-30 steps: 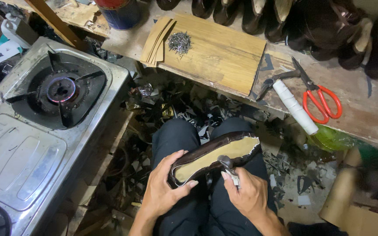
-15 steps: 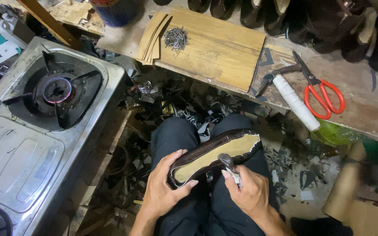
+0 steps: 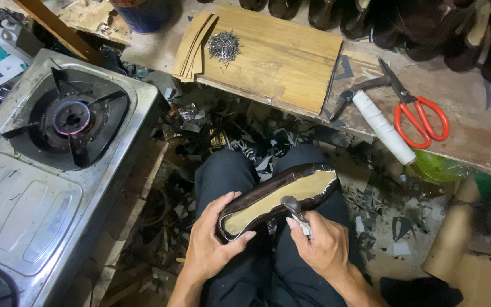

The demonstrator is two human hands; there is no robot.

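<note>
Both our hands stay put since a second ago: left hand (image 3: 211,250) grips the shoe (image 3: 274,199), right hand (image 3: 322,247) pinches pliers (image 3: 295,209) on its edge.

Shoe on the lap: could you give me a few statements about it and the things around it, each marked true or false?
1. The left hand grips the shoe at its near end. True.
2. The right hand is empty. False: it holds a small metal tool against the shoe's edge.
3. The scissors have red handles. True.
4. The pile of nails lies on the stove. False: it lies on the wooden board.
5. The stove burner is lit. True: a faint flame ring shows.
</note>
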